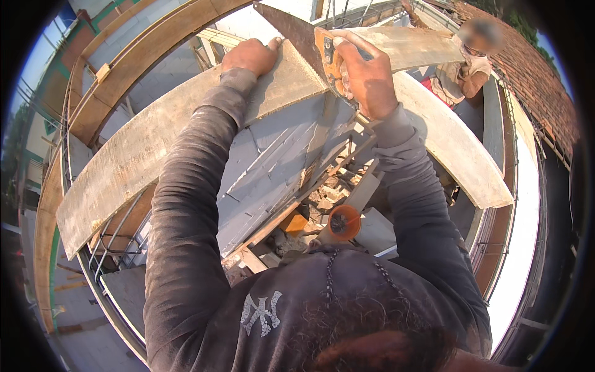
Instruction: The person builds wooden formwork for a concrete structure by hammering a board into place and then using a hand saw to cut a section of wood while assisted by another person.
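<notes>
A long weathered wooden plank [136,149] runs across the view from lower left to right. My left hand [251,56] presses flat on its top, near the far edge. My right hand [365,77] is closed around the orange handle of a hand saw [291,28], whose dark blade points up and to the left over the plank. Both arms wear dark long sleeves.
Another person [465,68] sits at the upper right beyond the plank. Below lie grey boards [273,167], brick rubble [328,192] and an orange round object [344,222]. Curved timber formwork [149,53] and steel bars [114,232] stand at the left.
</notes>
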{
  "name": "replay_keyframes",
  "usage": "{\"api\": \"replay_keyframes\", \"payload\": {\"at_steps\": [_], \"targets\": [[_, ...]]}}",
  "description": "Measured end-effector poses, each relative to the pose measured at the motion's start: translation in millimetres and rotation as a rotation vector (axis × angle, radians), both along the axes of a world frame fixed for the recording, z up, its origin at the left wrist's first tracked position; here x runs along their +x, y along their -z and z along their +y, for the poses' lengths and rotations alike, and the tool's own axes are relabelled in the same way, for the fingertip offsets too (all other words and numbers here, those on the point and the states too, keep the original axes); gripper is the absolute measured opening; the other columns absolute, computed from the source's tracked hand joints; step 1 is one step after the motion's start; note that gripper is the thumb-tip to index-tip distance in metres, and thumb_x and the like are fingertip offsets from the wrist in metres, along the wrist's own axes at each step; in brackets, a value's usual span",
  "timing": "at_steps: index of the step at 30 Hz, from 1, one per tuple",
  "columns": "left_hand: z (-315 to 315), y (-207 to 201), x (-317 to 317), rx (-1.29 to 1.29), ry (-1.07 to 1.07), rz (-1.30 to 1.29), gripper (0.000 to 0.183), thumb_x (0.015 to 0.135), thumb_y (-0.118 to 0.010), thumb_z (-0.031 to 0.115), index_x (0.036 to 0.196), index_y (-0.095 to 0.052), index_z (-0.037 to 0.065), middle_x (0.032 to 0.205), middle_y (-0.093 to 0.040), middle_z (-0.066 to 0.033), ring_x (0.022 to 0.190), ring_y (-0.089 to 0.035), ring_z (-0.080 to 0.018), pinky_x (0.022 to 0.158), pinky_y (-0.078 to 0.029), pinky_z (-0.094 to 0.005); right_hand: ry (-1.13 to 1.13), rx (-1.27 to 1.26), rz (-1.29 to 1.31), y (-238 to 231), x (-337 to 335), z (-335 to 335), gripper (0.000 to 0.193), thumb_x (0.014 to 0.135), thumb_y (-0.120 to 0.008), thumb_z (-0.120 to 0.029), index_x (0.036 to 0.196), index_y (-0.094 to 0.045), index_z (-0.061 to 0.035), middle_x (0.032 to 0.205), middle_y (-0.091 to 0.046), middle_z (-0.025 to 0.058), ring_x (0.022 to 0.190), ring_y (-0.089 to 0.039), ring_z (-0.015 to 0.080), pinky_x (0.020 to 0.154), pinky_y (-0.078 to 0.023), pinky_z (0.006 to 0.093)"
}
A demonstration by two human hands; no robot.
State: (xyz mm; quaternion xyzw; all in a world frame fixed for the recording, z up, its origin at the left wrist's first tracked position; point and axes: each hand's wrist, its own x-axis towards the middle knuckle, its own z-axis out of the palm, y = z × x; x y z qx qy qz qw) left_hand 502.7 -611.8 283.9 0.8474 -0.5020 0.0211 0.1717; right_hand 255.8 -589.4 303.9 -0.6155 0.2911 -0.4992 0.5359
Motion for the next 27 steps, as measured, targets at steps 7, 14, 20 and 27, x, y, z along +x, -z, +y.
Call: {"api": "replay_keyframes", "payload": {"at_steps": [7,14,20,27], "targets": [[19,3,23,0.057,-0.045,0.033,0.079,0.1,-0.044,0.069,0.123,-0.075,0.001,0.124,-0.073,-0.023,0.118,-0.07,-0.039,0.1,-0.054,-0.0479,0.103,-0.06,0.135,65,-101,124,0.032,0.104,-0.063,-0.015,0.131,-0.067,0.0022,0.086,-0.063,-0.0015,0.062,-0.048,0.0007,0.054,-0.038,0.0197],[6,-2,5,0.022,-0.01,0.007,0.078,0.102,-0.041,0.069,0.124,-0.074,0.001,0.124,-0.073,-0.0226,0.117,-0.07,-0.0393,0.102,-0.054,-0.048,0.117,-0.13,0.111,38,-34,49,0.028,0.103,-0.062,-0.017,0.125,-0.068,0.0012,0.084,-0.065,0.0004,0.072,-0.055,0.0049,0.066,-0.047,0.0243],[2,4,17,-0.011,0.012,-0.027,0.088,0.1,-0.039,0.075,0.116,-0.076,-0.003,0.117,-0.075,-0.0262,0.113,-0.071,-0.0418,0.099,-0.054,-0.0485,0.077,-0.167,0.151,28,-20,32,0.027,0.102,-0.065,-0.018,0.122,-0.07,-0.0014,0.083,-0.065,-0.0013,0.074,-0.053,0.0055,0.066,-0.046,0.0243],[19,4,26,0.059,-0.064,0.01,0.079,0.101,-0.041,0.069,0.124,-0.074,0.001,0.124,-0.073,-0.0225,0.118,-0.07,-0.0383,0.1,-0.054,-0.0479,0.107,-0.067,0.147,89,-125,143,0.033,0.103,-0.062,-0.011,0.133,-0.065,0.0016,0.099,-0.069,0.0061,0.082,-0.054,0.0024,0.071,-0.044,0.0197]]}}
